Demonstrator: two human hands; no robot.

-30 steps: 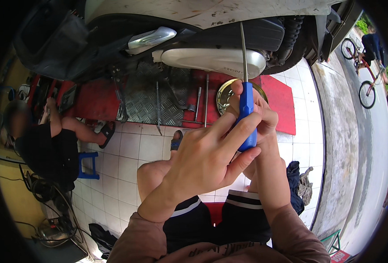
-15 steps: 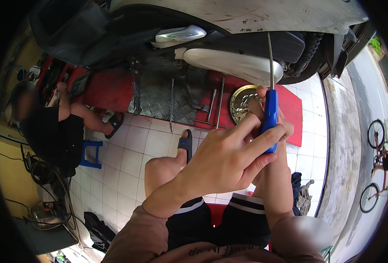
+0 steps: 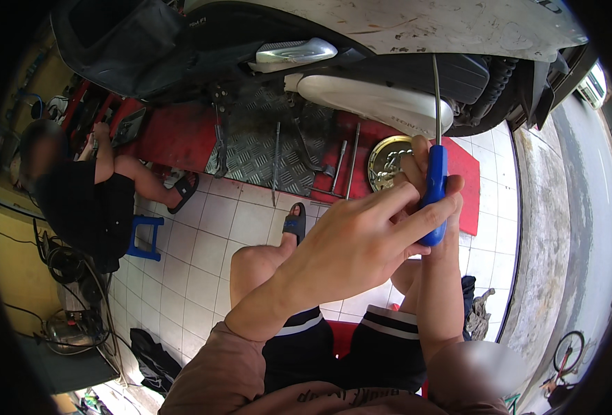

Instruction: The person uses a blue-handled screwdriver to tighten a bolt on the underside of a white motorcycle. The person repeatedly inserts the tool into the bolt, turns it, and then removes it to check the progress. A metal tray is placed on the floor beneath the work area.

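My left hand [image 3: 358, 245] is closed around the blue handle of a screwdriver [image 3: 432, 214]. Behind it, my right hand [image 3: 416, 166] also grips that handle, its fingers curled and partly hidden. The long metal shaft points up to the lower edge of a scuffed white scooter panel [image 3: 458, 31], above a black housing [image 3: 458, 72] and a silver cover [image 3: 361, 104]. Beside my hands, a round gold dish [image 3: 378, 162] holds several small metal parts.
A red lift platform [image 3: 167, 138] with a tread plate and long wrenches lies beneath the scooter. At left a person [image 3: 84, 214] sits on a blue stool [image 3: 147, 238] near hoses. A road [image 3: 589, 173] with a van and bicycle runs along the right.
The view has shifted, so the scooter, screwdriver and both hands sit farther right. The bicycle outside has moved down toward the lower right, and a van now shows at the upper right.
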